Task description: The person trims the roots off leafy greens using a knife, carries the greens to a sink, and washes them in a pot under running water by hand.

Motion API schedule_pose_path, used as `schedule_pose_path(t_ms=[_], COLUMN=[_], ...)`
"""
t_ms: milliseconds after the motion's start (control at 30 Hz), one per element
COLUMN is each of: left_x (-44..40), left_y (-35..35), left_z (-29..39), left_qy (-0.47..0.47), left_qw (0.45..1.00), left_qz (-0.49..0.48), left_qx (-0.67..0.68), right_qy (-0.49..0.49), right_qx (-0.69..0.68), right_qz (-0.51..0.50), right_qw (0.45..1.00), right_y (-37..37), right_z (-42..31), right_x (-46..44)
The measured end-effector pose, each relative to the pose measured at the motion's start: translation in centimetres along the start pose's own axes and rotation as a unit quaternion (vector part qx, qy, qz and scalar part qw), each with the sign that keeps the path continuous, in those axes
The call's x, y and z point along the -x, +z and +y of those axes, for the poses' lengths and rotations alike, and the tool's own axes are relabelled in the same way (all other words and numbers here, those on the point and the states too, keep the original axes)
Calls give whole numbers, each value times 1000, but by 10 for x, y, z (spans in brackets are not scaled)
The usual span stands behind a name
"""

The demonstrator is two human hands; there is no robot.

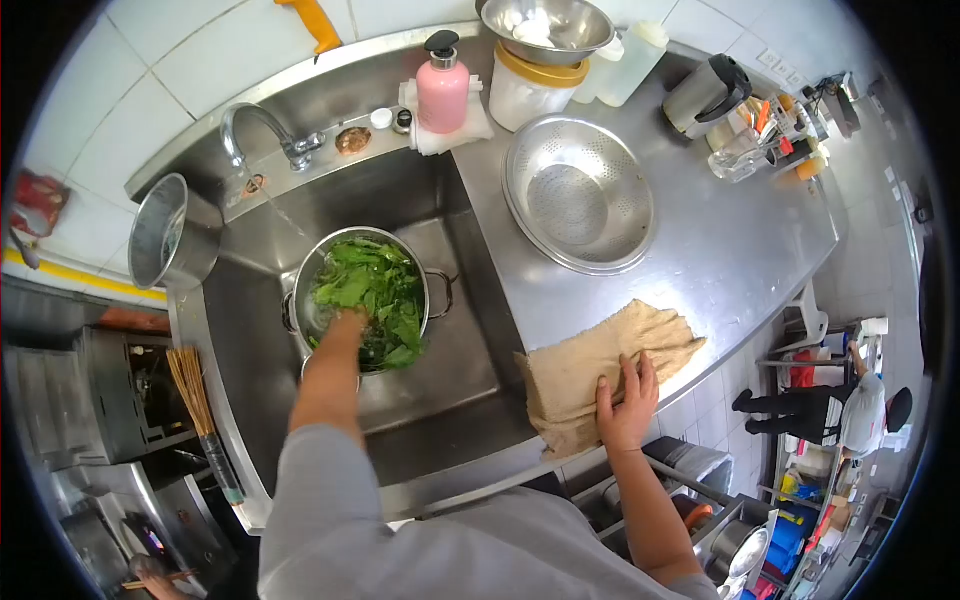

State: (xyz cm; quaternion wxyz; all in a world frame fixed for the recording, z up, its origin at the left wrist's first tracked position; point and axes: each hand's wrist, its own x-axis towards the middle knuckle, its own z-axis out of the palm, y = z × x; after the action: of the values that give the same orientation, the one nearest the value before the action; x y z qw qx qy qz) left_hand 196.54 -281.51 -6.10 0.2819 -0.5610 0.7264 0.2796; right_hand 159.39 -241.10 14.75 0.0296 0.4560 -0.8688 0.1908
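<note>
My left hand [346,325] reaches down into a metal pot [437,290] in the sink, among green leafy vegetables [375,285]. Its fingers are hidden by the leaves and blur, so their grip cannot be made out. The pot has two looped side handles and stands on the sink floor. A thin stream of water falls from the faucet [262,118] toward the pot. On the counter to the right, my right hand [629,405] rests on a tan cloth [590,365], fingers stretched out and somewhat apart.
Nested metal colanders [580,195] sit on the counter [720,240] behind the cloth. A pink pump bottle [443,95], a white tub [530,95] and an electric kettle [705,97] stand along the back. A metal pot [175,235] and stick brush [203,420] flank the sink's left. Another person [855,415] stands far right.
</note>
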Motion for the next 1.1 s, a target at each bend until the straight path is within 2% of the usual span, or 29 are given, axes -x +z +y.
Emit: schedule_pose_path(t_ms=[67, 100, 167, 200, 267, 367, 400, 433, 467, 500, 567, 600, 633, 700, 733, 800, 833, 867, 900, 967, 1100], left_x=[37, 50, 90, 102, 121, 129, 123, 119, 110, 91, 24, -71, -121, -167, -118, -71, -81, -10, 7, 49, 74], left_y=[-30, -42, -67, -71, -73, -82, -81, -77, -77, -76, -40, 7, 37, 69, 20, -12, -18, -45, -55, -56, -71], left_z=[-17, -23, -36, -41, -40, 4, 31, 59, 81, 98, 119, 90, 74, 50, 78, 84, 58, 61, 37, 2, -42], left_qy=[36, 33, 74, 72, 37, 101, 130, 120, 104, 123, -116, -140, -141, -58, -50, 4, 37, 57, 82, 83, 48], left_qw=[993, 993, 968, 969, 971, 953, 950, 967, 978, 976, 977, 977, 976, 915, 989, 988, 999, 985, 974, 904, 878], left_qz=[48, 50, 62, 64, 220, 269, 268, 223, 178, 179, 89, 81, 78, 33, 26, -8, -14, 66, 95, 158, 131], left_qx=[104, 100, 231, 229, 91, 99, 95, 42, -11, -14, -152, -142, -143, -398, -134, -157, 1, 151, 188, 389, 459], right_qy=[10, 11, -8, -8, -2, 6, 15, 34, 27, 16, 25, 24, 21, 22, 22, 11, 7, -5, -5, -10, -17], right_qx=[-4, -10, 5, 1, -2, 6, -6, 10, 15, 17, 17, 11, 1, -2, -4, -6, -10, -23, -20, -30, 6], right_qz=[-1, -1, 15, 15, 12, 13, 12, 30, 20, 5, 6, 10, 12, 16, 23, 25, 27, 6, 19, 25, 27], right_qw=[1000, 1000, 1000, 1000, 1000, 1000, 1000, 999, 999, 1000, 1000, 1000, 1000, 1000, 999, 1000, 1000, 1000, 1000, 999, 999], right_y=[0, 1, 2, 2, 2, -3, -6, -9, -11, -11, -11, -10, -9, -7, -6, -3, -1, 0, 2, 5, 3], right_z=[-3, -3, -1, -2, 0, -1, -3, -4, -5, -5, -5, -4, -6, -6, -5, -1, 1, 1, 3, 2, 0], right_x=[0, 0, 0, 1, -1, -1, -2, -2, -4, -5, -5, -5, -3, 0, -1, -3, 0, 2, 1, 3, 2])
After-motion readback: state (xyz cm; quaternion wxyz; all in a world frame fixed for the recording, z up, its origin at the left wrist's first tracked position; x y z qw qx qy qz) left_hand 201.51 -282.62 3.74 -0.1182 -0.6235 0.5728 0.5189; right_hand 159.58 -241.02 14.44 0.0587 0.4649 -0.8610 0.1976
